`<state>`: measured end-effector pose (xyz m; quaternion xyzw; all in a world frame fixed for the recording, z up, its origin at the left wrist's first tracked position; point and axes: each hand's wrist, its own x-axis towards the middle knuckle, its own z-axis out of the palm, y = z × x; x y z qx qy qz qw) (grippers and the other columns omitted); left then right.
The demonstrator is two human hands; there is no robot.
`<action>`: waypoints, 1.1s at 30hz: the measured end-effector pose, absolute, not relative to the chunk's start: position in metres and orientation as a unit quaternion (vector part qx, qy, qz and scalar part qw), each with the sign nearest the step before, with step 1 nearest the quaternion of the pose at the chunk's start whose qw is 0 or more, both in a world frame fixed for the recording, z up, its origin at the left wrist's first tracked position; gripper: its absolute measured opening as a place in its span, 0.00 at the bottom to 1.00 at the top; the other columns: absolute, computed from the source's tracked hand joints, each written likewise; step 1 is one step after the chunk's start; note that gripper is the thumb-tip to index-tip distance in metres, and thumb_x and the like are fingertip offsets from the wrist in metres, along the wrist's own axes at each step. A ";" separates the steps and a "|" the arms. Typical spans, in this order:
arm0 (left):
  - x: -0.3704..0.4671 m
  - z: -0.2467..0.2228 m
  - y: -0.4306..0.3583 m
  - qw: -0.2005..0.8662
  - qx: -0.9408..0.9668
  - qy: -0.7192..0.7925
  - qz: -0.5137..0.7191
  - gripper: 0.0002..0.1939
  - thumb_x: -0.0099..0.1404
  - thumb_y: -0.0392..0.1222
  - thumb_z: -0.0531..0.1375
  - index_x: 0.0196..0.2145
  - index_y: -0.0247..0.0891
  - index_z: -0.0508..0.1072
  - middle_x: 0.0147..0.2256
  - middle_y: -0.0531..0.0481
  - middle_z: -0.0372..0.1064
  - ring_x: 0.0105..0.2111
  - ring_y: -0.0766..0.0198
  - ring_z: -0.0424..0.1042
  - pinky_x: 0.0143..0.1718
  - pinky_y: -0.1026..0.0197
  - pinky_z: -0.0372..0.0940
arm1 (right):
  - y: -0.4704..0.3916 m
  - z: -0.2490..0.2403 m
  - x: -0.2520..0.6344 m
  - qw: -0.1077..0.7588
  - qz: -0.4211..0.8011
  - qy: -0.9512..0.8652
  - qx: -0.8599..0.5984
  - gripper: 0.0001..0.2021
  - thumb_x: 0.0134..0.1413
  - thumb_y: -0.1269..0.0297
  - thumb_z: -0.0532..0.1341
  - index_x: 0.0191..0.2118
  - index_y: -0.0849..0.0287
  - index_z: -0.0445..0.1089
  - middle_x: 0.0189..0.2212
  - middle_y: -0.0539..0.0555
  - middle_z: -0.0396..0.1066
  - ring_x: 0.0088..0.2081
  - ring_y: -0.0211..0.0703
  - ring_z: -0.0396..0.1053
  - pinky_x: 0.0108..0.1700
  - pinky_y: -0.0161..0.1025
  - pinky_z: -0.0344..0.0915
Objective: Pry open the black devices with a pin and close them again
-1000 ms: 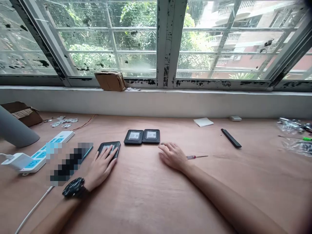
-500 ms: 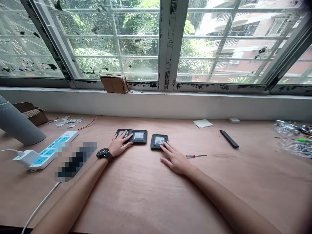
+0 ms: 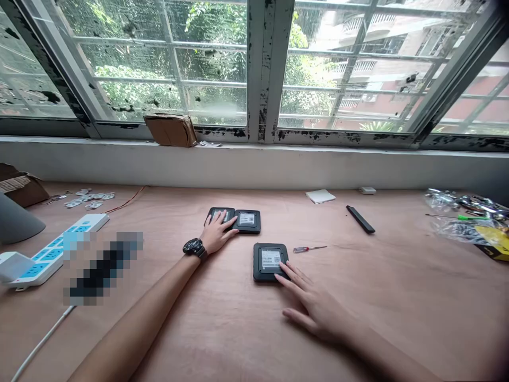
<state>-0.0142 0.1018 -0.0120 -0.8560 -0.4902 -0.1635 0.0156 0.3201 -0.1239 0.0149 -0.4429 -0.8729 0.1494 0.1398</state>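
Note:
Two flat black drives with white labels lie side by side on the wooden table. My left hand (image 3: 217, 233), with a black watch at the wrist, rests spread on the left drive (image 3: 228, 210). Its fingers partly cover that drive, and a fingertip reaches the right drive (image 3: 247, 229). Closer to me is a third black drive (image 3: 263, 271), label up and apart from the pair. My right hand (image 3: 320, 307) has its fingers stretched out, the tips touching that drive's right edge. Just beyond this hand lies a small screwdriver (image 3: 302, 249) with a red-tinted handle.
On the left are a white power strip (image 3: 37, 269), a blurred-out item (image 3: 105, 270) and a grey cylinder (image 3: 18, 223). A black strip (image 3: 360, 219) and a white pad (image 3: 320, 196) lie toward the back. Plastic bags (image 3: 457, 231) sit at right, below the window.
The right hand and the third drive have come nearer to me. The left hand and the paired drives have shifted right along the table. The view has turned slightly right.

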 end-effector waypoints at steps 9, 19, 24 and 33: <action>0.025 0.004 0.031 0.078 -0.910 -0.328 -0.239 0.22 0.77 0.49 0.54 0.63 0.39 0.69 0.64 0.39 0.63 0.65 0.48 0.61 0.69 0.37 0.49 | -0.032 0.017 0.372 0.215 0.040 -0.823 -0.525 0.19 0.69 0.53 0.56 0.59 0.50 0.71 0.60 0.58 0.70 0.59 0.58 0.69 0.60 0.56 0.69; 0.074 -0.015 -0.055 0.056 -0.939 -0.269 -0.208 0.21 0.75 0.46 0.59 0.62 0.38 0.69 0.62 0.35 0.65 0.62 0.38 0.66 0.55 0.39 0.71 | -0.027 0.001 0.372 0.260 0.001 -0.818 -0.514 0.11 0.71 0.58 0.56 0.48 0.50 0.75 0.52 0.57 0.72 0.50 0.54 0.72 0.53 0.54 0.70; 0.054 -0.010 -0.035 -0.005 -0.973 -0.150 -0.174 0.23 0.76 0.33 0.54 0.65 0.47 0.65 0.67 0.44 0.59 0.67 0.48 0.58 0.63 0.44 0.64 | -0.031 0.007 0.363 0.374 0.018 -0.769 -0.518 0.10 0.70 0.58 0.58 0.47 0.52 0.75 0.51 0.60 0.68 0.46 0.51 0.72 0.46 0.49 0.72; 0.025 0.012 -0.027 -0.124 -0.960 -0.192 -0.163 0.36 0.65 0.47 0.65 0.68 0.40 0.62 0.69 0.37 0.52 0.68 0.44 0.56 0.66 0.42 0.60 | -0.043 0.022 0.336 0.580 0.219 -0.617 -0.486 0.09 0.70 0.56 0.57 0.49 0.52 0.65 0.41 0.55 0.72 0.27 0.38 0.62 0.28 0.38 0.63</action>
